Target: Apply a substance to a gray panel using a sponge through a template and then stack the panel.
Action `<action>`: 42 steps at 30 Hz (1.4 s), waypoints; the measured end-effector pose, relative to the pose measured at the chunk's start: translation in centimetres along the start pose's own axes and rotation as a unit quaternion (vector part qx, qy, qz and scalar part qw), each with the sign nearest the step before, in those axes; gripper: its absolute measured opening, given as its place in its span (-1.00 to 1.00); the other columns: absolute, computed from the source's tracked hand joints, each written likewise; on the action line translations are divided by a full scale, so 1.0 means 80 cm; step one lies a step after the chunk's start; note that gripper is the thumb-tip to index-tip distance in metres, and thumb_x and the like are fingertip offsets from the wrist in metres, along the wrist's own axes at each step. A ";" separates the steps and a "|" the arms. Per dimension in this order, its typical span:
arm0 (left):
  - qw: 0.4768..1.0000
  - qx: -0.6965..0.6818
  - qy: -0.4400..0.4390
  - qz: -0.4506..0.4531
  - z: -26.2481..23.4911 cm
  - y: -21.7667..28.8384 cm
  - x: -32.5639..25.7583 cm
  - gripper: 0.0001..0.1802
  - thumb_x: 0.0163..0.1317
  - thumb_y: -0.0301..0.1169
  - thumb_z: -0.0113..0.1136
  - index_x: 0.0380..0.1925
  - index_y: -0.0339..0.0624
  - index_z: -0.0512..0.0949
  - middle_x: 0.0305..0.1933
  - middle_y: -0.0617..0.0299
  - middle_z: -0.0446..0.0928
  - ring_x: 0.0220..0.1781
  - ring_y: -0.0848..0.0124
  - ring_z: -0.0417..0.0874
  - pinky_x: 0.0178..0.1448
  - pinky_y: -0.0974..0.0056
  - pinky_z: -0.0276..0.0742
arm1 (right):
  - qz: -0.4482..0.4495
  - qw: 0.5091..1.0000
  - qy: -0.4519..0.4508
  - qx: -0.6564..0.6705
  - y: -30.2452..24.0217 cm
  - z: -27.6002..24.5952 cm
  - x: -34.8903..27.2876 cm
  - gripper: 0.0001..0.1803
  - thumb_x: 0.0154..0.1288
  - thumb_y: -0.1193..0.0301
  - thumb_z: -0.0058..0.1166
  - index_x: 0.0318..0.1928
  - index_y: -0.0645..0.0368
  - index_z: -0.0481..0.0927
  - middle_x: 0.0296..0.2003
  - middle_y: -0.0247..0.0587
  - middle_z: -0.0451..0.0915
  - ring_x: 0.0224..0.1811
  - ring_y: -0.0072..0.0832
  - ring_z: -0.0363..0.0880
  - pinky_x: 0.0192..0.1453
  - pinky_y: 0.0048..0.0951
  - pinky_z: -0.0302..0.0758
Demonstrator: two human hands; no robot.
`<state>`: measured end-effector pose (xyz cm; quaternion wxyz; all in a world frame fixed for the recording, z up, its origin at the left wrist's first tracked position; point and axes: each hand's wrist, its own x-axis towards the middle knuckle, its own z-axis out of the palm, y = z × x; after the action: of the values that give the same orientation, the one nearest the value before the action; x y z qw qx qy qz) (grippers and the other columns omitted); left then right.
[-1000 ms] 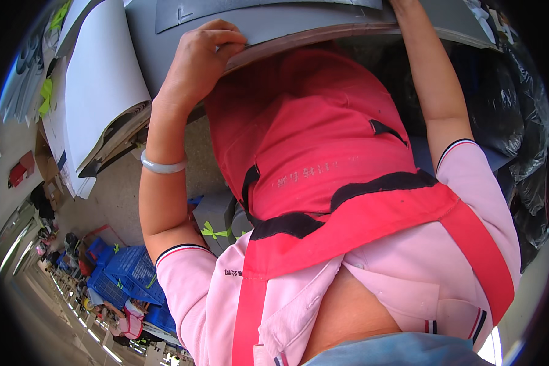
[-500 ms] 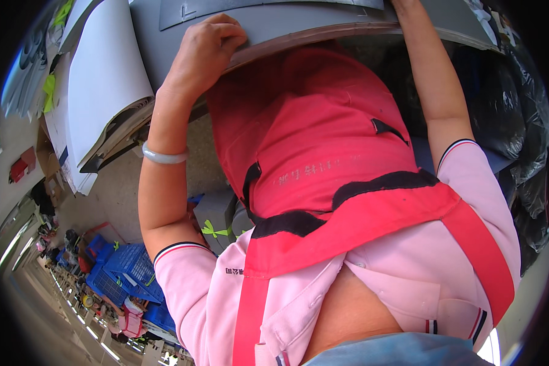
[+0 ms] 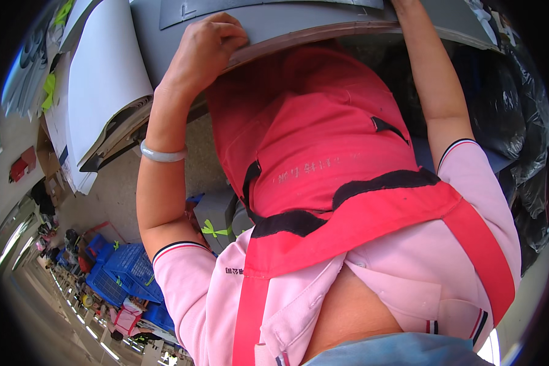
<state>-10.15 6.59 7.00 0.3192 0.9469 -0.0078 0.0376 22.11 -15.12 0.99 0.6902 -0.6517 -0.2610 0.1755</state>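
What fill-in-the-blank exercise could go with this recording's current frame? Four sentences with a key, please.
The pale bangle circles the ____ forearm.
The left hand is at the near edge of the ____ work surface.
The right hand is partly cut off by the picture's ____ edge.
The baskets at lower left are ____.

Missing words: left; grey; upper; blue.

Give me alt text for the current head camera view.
The person's left hand, fingers curled, is at the near edge of a grey work surface bearing a flat grey piece; the right hand is mostly cut off at the top. The person wears a red apron; curled white sheets and blue crates show at left.
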 end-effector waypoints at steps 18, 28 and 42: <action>0.980 0.176 0.019 0.093 0.017 0.014 -0.012 -0.87 0.32 -0.44 0.25 -0.28 -0.29 0.69 -0.09 0.15 0.65 -0.05 0.08 0.68 0.08 0.12 0.62 | -0.006 1.000 0.000 -0.016 0.004 -0.001 0.001 -0.80 0.52 0.27 0.23 -0.24 0.11 0.64 -0.39 -0.55 0.56 -0.39 -0.77 0.43 -0.31 -0.63 0.40; 0.973 0.209 0.047 0.084 0.030 0.024 -0.014 -0.84 0.22 -0.56 0.15 -0.20 -0.24 0.59 -0.09 0.11 0.57 0.00 0.08 0.62 0.09 0.07 0.61 | 0.006 1.000 -0.001 0.007 -0.004 0.007 -0.007 -0.79 0.51 0.27 0.24 -0.22 0.13 0.63 -0.37 -0.50 0.58 -0.38 -0.74 0.47 -0.29 -0.63 0.46; 0.948 0.126 0.163 0.243 0.162 0.115 0.175 -0.74 0.11 -0.51 0.18 -0.17 -0.16 0.65 -0.12 0.07 0.66 0.00 0.06 0.69 0.09 0.06 0.61 | -0.067 0.979 0.090 0.169 -0.088 -0.060 -0.021 -0.71 0.49 0.18 0.24 -0.02 0.12 0.66 -0.25 -0.42 0.70 -0.31 -0.64 0.63 -0.16 -0.55 0.58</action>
<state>4.28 -8.47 3.37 0.1759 0.9297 -0.1803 0.2688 22.87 -20.63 7.67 0.8211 -0.5199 -0.2076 0.1110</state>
